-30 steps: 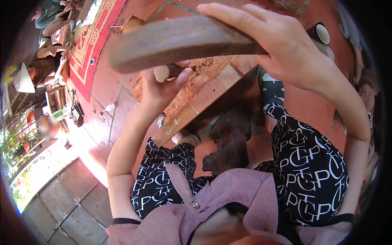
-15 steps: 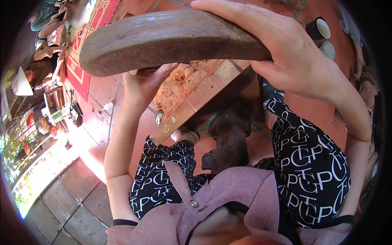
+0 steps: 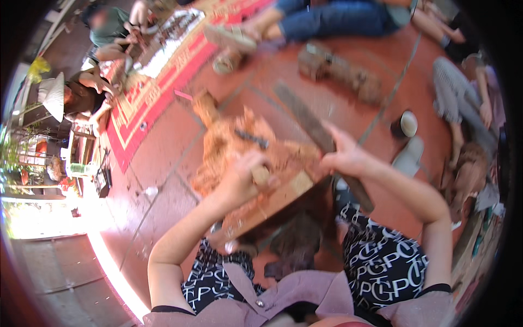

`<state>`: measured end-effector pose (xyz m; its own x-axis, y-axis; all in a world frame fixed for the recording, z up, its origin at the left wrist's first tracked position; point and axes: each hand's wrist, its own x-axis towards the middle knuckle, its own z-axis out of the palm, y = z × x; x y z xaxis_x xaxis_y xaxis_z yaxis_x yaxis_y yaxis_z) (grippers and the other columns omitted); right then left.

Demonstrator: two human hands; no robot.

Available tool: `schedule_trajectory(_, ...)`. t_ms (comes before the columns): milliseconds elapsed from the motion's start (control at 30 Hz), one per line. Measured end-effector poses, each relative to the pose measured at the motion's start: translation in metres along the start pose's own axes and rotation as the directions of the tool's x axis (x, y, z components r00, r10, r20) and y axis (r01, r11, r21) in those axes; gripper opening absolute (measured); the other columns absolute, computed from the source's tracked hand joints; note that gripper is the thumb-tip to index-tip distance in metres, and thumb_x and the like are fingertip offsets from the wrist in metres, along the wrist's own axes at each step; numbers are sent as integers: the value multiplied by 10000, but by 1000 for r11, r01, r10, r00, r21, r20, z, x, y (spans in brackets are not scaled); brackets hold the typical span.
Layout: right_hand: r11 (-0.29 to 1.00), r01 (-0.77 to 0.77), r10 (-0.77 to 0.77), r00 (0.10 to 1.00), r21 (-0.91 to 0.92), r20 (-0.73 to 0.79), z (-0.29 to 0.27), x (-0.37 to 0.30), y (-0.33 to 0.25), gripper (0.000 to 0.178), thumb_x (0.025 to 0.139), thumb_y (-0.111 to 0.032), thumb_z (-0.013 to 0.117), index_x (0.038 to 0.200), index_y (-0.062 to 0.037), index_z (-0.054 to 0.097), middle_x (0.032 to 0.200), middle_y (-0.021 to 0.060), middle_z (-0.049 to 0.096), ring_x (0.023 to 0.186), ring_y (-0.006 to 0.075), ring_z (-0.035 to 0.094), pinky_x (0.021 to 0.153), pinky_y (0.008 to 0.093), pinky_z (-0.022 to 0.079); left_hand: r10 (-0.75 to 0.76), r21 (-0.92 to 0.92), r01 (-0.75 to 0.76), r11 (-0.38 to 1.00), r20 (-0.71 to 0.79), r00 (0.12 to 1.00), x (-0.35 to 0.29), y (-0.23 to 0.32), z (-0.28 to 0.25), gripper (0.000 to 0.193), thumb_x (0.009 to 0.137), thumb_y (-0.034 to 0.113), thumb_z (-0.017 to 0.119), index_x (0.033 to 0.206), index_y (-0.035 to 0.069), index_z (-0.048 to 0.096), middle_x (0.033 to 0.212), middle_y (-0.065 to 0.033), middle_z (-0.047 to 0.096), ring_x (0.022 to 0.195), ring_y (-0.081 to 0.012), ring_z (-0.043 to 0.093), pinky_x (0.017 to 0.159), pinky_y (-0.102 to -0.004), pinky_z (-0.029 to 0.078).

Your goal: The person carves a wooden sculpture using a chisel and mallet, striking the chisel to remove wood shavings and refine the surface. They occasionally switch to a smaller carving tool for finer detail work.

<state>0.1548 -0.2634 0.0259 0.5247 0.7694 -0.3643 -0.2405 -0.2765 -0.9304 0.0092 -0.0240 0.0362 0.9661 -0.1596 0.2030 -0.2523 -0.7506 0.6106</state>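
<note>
My left hand [image 3: 239,179] is closed round a wooden tool handle [image 3: 261,175], whose pale round end faces up. A rough orange-brown wood carving [image 3: 226,150] lies just beyond that hand. Over the carving shows a dark narrow metal piece [image 3: 251,138]; whether it joins the handle I cannot tell. In my right hand [image 3: 348,154] is a long dark wooden mallet [image 3: 302,115], gripped near its middle and slanting from upper left to lower right. Motion blurs both hands. A wooden board [image 3: 269,206] runs along the carving's near side.
A dark wooden block [image 3: 297,245] stands between my legs. Beyond the carving are a carved log [image 3: 340,73] and a short wood piece [image 3: 227,60]. A dark cup [image 3: 404,125] stands at right. A red patterned mat [image 3: 131,128] lies at left; other people sit around.
The mallet has swung down and right with my right hand, from spanning the view. My left hand has come into plain sight with the handle. The view has tilted, showing more floor and people.
</note>
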Motion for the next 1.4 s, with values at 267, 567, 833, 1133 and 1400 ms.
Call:
schedule_trajectory(267,990,-48,44,999,136,32,-6,8,15,807,710,88,623,1430,4,269,754,110,610,547,160,594,474,278,476,-1,-10,2,1000,134,991,11,-15,11,237,753,247,694,817,67,553,818,-125,549,775,-344,599,640,-440,460)
schedule_trajectory(567,998,-56,56,998,-38,12,-9,7,22,809,723,32,647,1438,12,269,789,112,627,594,163,618,511,291,508,-18,49,7,999,230,973,14,-6,24,238,707,185,687,802,38,526,844,-149,543,807,-377,597,651,-466,453)
schedule_trajectory(833,997,-65,63,997,36,41,-10,4,17,693,714,33,638,1351,3,369,835,86,588,617,169,612,512,300,510,10,-30,-7,1000,100,995,4,-4,28,191,690,151,680,792,61,545,803,-131,515,761,-357,573,643,-451,455)
schedule_trajectory(1133,990,-32,30,999,140,18,-13,9,24,759,731,47,637,1408,21,294,783,110,609,588,181,625,510,309,521,27,-16,-26,1000,83,996,-11,-8,38,188,675,79,676,810,65,547,849,-118,536,796,-341,587,654,-431,454)
schedule_trajectory(1400,991,-38,41,999,127,-17,-8,4,18,580,727,42,645,1253,15,402,816,104,579,589,195,629,500,315,520,-41,-99,36,994,-45,998,-16,-25,31,193,691,108,684,814,49,547,844,-127,532,791,-327,571,661,-415,454)
